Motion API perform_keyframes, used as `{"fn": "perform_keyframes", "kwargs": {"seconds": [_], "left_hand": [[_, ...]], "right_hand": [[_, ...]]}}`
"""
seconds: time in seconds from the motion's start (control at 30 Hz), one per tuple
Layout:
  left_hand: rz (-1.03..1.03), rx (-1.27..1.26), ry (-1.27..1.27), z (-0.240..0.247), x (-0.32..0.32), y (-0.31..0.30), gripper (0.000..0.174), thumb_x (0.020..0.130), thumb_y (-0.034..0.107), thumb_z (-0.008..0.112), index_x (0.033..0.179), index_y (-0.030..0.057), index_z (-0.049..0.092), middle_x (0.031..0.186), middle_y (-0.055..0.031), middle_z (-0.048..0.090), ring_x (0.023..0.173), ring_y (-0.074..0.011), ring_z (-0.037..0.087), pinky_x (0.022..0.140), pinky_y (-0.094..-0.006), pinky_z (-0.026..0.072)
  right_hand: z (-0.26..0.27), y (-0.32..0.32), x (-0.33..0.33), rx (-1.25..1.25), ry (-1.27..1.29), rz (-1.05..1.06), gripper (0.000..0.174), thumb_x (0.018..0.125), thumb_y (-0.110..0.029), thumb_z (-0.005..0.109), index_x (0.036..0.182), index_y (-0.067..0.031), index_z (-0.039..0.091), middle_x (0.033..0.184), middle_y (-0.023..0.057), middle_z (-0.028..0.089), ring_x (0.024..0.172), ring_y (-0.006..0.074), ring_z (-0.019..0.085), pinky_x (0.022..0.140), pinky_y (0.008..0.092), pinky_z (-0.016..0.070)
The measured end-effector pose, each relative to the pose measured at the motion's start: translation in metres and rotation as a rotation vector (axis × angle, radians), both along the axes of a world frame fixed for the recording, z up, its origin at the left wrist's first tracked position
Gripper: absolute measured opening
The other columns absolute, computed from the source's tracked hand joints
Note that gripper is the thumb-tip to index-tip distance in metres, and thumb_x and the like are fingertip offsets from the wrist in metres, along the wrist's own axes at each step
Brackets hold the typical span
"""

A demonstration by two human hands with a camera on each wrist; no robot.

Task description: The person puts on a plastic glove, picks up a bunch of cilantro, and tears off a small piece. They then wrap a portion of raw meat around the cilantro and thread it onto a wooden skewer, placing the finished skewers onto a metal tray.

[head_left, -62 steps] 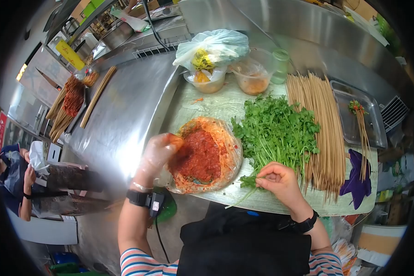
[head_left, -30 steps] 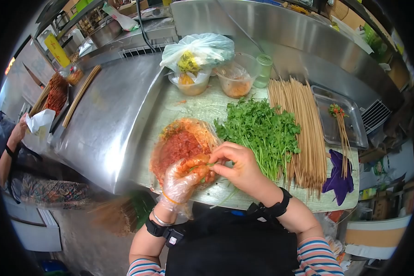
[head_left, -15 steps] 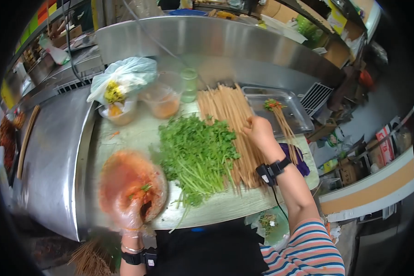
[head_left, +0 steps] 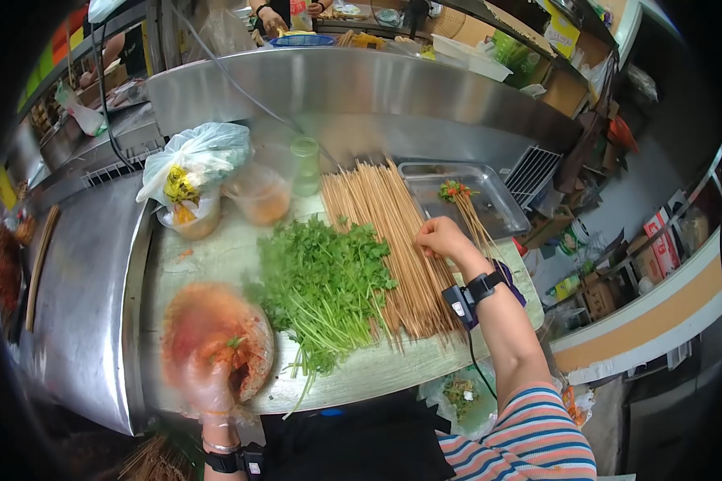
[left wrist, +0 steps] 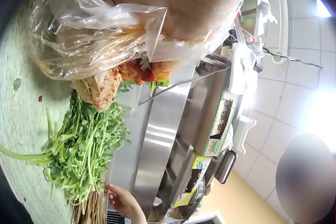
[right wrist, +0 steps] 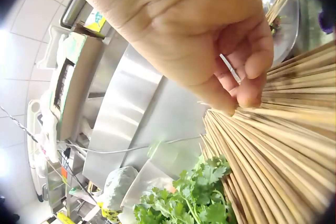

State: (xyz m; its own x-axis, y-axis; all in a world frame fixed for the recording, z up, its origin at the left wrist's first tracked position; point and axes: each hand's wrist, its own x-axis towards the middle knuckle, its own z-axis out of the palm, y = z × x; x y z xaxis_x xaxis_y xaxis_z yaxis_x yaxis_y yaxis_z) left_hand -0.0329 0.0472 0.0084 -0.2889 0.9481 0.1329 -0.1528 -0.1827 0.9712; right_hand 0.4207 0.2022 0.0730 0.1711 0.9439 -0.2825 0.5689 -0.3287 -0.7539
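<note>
My left hand [head_left: 208, 381], in a clear plastic glove, is over a bag of red seasoned meat [head_left: 253, 337]. Its sauce-stained fingers curl round a piece of red-coated meat with a green sprig [head_left: 234, 342] on top; the glove hides part of it in the left wrist view. My bare right hand [head_left: 443, 239] is at the upper right side of a spread of bamboo skewers [head_left: 377, 240]. In the right wrist view its thumb and fingertips meet on a skewer [right wrist: 278, 112]. A bunch of cilantro [head_left: 325, 280] lies between the bag and the skewers.
Behind stand a tub under a tied plastic bag [head_left: 208, 152], another clear tub [head_left: 261, 192] and a green glass [head_left: 305, 164]. A metal tray [head_left: 497, 200] at the right holds filled skewers [head_left: 461, 192]. A steel counter [head_left: 84, 297] adjoins the board at left.
My right hand has left my gloved left hand and reached right to the skewers. The sprig now lies on the meat in my left hand. The head view has swung right.
</note>
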Motion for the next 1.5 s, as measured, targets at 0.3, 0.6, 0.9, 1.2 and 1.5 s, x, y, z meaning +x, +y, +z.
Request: {"fn": "perform_keyframes", "kwargs": {"seconds": [0.3,0.6,0.9,1.2,1.5], "left_hand": [[0.043,-0.024,-0.194,-0.009,-0.004,0.001,0.027,0.08,-0.007,0.059,0.107,-0.005,0.057,0.1,-0.0119,0.063,0.086,-0.019,0.063,0.077,-0.0293,0.0525],[0.058,0.007,-0.19,0.001,0.002,0.001,0.024,0.08,-0.009,0.062,0.104,-0.0048,0.061,0.102,-0.0104,0.065,0.09,-0.0173,0.063,0.082,-0.0298,0.0524],[0.077,-0.008,-0.164,0.013,0.007,-0.001,0.022,0.081,-0.007,0.063,0.102,-0.0046,0.063,0.1,-0.0087,0.066,0.088,-0.0158,0.063,0.08,-0.0286,0.0523],[0.079,-0.045,-0.11,0.011,0.006,-0.001,0.025,0.079,-0.008,0.062,0.104,-0.0051,0.063,0.1,-0.0085,0.066,0.09,-0.0161,0.063,0.081,-0.0287,0.0523],[-0.082,0.061,-0.662,0.046,0.0,-0.009,0.027,0.087,-0.002,0.057,0.113,-0.0067,0.054,0.104,-0.0168,0.062,0.088,-0.0251,0.063,0.08,-0.0355,0.0537]], "right_hand": [[0.071,-0.075,-0.08,0.62,1.29,-0.116,0.009,0.093,-0.015,0.059,0.094,-0.0064,0.062,0.091,0.0071,0.068,0.077,0.0125,0.067,0.064,0.0227,0.0564],[0.144,-0.177,-0.132,0.615,2.153,0.349,0.01,0.1,-0.02,0.045,0.106,-0.0119,0.046,0.1,0.0029,0.055,0.087,0.0137,0.06,0.074,0.0326,0.0499],[0.144,-0.188,-0.125,0.628,2.316,0.318,0.004,0.097,-0.014,0.049,0.099,-0.0103,0.049,0.099,0.0028,0.057,0.085,0.0125,0.063,0.072,0.0302,0.0499],[0.128,-0.177,-0.112,0.54,2.417,0.464,0.006,0.097,-0.016,0.049,0.096,-0.0102,0.05,0.093,0.0033,0.058,0.076,0.0124,0.063,0.066,0.0281,0.0499],[0.041,-0.143,-0.168,0.67,0.982,0.022,0.01,0.093,-0.013,0.057,0.098,-0.0044,0.053,0.083,0.0107,0.065,0.071,0.0169,0.066,0.063,0.0262,0.0543]]}}
